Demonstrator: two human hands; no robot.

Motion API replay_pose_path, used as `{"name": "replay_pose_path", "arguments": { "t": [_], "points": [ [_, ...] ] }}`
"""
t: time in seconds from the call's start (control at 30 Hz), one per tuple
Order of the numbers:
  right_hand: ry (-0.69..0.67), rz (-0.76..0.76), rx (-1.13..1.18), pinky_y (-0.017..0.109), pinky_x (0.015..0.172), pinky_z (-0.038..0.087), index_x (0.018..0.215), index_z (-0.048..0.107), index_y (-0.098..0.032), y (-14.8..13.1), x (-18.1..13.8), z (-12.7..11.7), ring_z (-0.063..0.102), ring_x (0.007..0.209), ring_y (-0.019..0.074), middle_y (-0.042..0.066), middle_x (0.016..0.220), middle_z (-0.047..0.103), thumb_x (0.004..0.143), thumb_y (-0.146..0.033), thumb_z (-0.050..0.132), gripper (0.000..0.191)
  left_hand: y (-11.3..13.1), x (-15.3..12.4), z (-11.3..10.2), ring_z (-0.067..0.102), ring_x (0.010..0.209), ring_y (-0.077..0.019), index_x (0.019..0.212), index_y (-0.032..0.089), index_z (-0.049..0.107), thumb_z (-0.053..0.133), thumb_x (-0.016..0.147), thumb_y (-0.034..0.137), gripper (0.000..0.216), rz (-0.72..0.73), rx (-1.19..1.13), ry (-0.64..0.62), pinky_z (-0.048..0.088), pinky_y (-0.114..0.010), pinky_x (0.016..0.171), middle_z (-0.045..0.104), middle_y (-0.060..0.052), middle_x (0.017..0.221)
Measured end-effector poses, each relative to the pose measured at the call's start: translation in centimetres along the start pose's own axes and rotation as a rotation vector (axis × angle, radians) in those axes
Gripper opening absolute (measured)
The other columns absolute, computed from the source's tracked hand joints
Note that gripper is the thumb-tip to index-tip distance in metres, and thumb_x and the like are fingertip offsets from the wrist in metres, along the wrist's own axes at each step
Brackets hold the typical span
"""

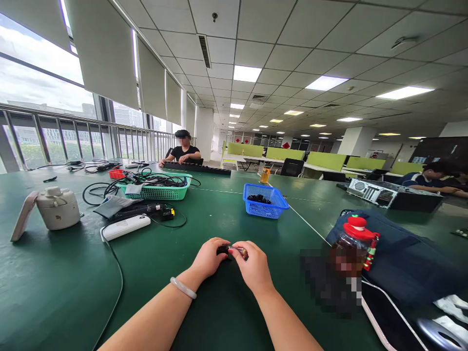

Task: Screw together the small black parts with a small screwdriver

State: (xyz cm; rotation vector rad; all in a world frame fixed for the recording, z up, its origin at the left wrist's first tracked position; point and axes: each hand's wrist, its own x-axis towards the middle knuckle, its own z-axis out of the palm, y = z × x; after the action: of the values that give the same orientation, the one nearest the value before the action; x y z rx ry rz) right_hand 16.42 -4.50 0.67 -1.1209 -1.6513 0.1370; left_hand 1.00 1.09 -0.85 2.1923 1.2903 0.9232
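My left hand [207,258] is closed around a small black part [222,250], just above the green tabletop. Pinched in my right hand [254,265] is a small thin object with a shiny, brownish end [243,252]; its kind is too small and too covered to make out. The fingertips of both hands meet at the black part, so much of it is hidden. Beyond my hands stands a blue plastic basket [266,210] with several small black pieces [259,199] in it.
Left lie a green basket [161,193] of cables, a white power strip [126,227] and a white jug [58,208]. On the right are a red-lidded bottle [356,234], dark cloth [409,258], a phone [391,317] and a computer case [395,195]. A person [185,151] sits opposite.
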Motion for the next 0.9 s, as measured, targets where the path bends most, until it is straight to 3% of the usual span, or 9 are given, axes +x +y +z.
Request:
{"name": "replay_pose_path", "arguments": {
  "t": [0.13,0.27,0.57,0.8,0.9],
  "points": [
    [0.012,0.171,0.224,0.028,0.056,0.055,0.079,0.069,-0.019,1.1,0.2,0.2,0.065,0.064,0.0182,0.007,0.078,0.069,0.084,-0.046,0.061,0.029,-0.2,0.0,-0.2,0.062,0.103,-0.0210,0.108,0.021,0.070,0.064,0.072,0.010,0.038,-0.015,-0.002,-0.002,0.047,-0.032,0.095,0.069,-0.005,0.110],
    [-0.003,0.267,0.373,0.029,0.059,0.056,0.083,0.068,-0.017,1.7,0.2,0.5,0.065,0.063,0.0183,0.007,0.077,0.069,0.078,-0.047,0.067,0.031,0.0,0.0,-0.3,0.062,0.102,-0.0212,0.106,0.021,0.071,0.063,0.072,0.010,0.036,-0.020,0.005,-0.006,0.047,-0.032,0.094,0.069,-0.005,0.109],
    [-0.085,0.180,0.405,0.030,0.070,0.057,0.094,0.068,-0.019,0.6,-0.1,0.4,0.068,0.070,0.0178,0.005,0.079,0.069,0.086,-0.035,0.056,0.021,-0.2,0.0,-0.1,0.062,0.098,-0.0204,0.101,0.020,0.071,0.063,0.072,0.008,0.032,0.004,-0.015,0.010,0.047,-0.031,0.091,0.070,-0.005,0.103],
    [0.100,0.208,0.382,0.028,0.064,0.056,0.091,0.063,-0.019,0.6,0.3,-0.6,0.064,0.064,0.0157,0.002,0.070,0.064,0.091,-0.036,0.049,0.022,-0.1,0.0,-0.1,0.062,0.101,-0.0210,0.107,0.021,0.070,0.065,0.072,0.008,0.038,-0.039,0.012,-0.002,0.046,-0.032,0.094,0.070,-0.005,0.107],
    [0.106,0.213,0.406,0.028,0.063,0.055,0.091,0.062,-0.020,0.7,0.3,-0.7,0.064,0.064,0.0160,0.002,0.069,0.064,0.091,-0.036,0.049,0.021,-0.1,0.0,-0.1,0.062,0.101,-0.0209,0.109,0.020,0.069,0.065,0.072,0.007,0.040,-0.052,0.010,-0.006,0.046,-0.031,0.094,0.071,-0.005,0.108]
  ]
}}
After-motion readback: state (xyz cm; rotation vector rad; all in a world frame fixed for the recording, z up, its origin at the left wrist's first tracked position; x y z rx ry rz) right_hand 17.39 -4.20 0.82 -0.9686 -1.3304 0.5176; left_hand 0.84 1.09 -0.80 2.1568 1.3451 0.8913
